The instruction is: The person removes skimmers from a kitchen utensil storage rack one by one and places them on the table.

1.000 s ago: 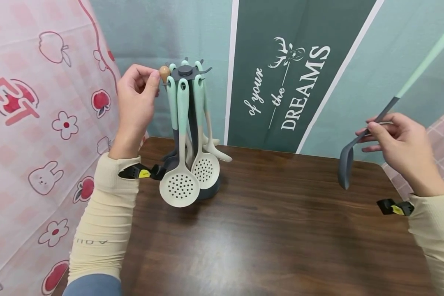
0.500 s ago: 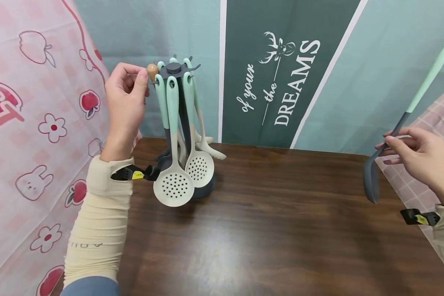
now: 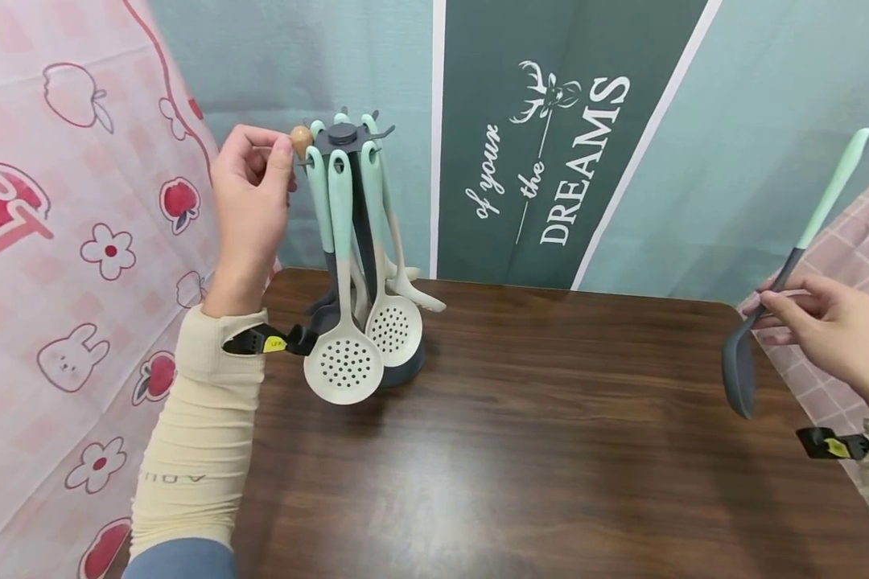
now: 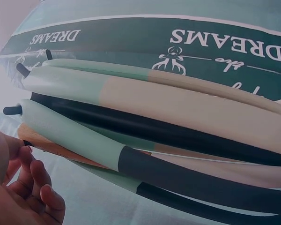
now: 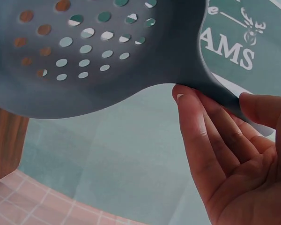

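Observation:
My right hand [image 3: 836, 326] pinches a dark grey skimmer [image 3: 740, 374] by its neck, held in the air with the mint handle tilted upward. The right wrist view shows round holes through the skimmer's bowl [image 5: 145, 61]. At the left, a dark rotating utensil rack [image 3: 342, 135] stands on the table, hung with several mint-handled utensils. Two cream skimmers [image 3: 343, 366] hang at its front. My left hand [image 3: 253, 189] pinches a hook of the rack beside a wooden handle [image 3: 301, 141]; in the left wrist view the fingertips meet at the dark hook tip.
The dark wooden table [image 3: 536, 450] spreads in front of the rack. A green curtain [image 3: 510, 161] with printed words hangs behind it. Pink patterned cloth [image 3: 65, 281] stands along the left, and pink checked cloth [image 3: 804, 378] borders the right edge.
The head view has shifted slightly. My right hand has moved right and lower with the skimmer, farther from the rack. The left hand keeps its hold at the rack, which looks unchanged.

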Available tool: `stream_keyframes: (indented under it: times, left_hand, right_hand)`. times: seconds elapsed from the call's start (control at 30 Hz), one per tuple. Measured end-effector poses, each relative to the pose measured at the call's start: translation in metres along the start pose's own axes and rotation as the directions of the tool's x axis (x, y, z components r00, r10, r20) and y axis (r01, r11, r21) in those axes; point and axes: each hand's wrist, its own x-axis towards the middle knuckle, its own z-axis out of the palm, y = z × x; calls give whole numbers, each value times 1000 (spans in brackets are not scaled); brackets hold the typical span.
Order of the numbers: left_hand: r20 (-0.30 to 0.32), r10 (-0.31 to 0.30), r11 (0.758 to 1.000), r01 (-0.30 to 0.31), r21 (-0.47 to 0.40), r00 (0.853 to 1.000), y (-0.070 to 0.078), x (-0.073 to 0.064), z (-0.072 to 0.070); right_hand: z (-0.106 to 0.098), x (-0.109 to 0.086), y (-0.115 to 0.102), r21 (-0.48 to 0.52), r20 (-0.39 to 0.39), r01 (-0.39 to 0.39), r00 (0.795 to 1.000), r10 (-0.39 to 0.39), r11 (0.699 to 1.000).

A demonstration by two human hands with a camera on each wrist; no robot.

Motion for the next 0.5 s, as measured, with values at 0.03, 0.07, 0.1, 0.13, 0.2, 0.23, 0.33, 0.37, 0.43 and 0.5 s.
stream_keyframes:
  times: [0.03,0.07,0.1,0.13,0.2,0.23,0.33,0.37,0.43,0.5]
  left_hand:
    - [-2,0,1000,0,-4,1000,0,0,0]
    - [-3,0,1000,0,-9,1000,0,0,0]
    - [-3,2,1000,-2,-10,1000,0,0,0]
    - [-1,3,1000,-3,-5,1000,-1,-1,0]
    - [4,4,1000,-4,7,1000,-1,-1,0]
    - [6,3,1000,-3,13,1000,-1,-1,0]
    - [9,-4,1000,3,25,1000,-1,-3,0]
    - [9,-5,1000,5,26,1000,-1,-3,0]
    - [9,-6,999,6,32,1000,-1,-4,0]
    - [10,-5,999,4,31,1000,-1,-4,0]
  right_hand:
    - [0,-1,1,-34,4,5,1000,-4,999]
    - [0,-1,1,-70,10,1,1000,0,998]
    - [0,-2,2,-99,18,-7,1000,8,995]
    - [-1,-3,3,-119,26,-9,1000,12,993]
    - [-1,-6,6,-157,43,-10,999,17,988]
    - [-2,-7,8,-148,58,-13,998,22,989]
    - [-3,-9,15,-138,87,-23,996,35,990]
    - [-3,-10,17,-138,94,-23,995,36,990]
    - [-3,-10,22,-129,104,-25,994,39,991]
    - [-2,-11,27,-97,111,-19,993,29,995]
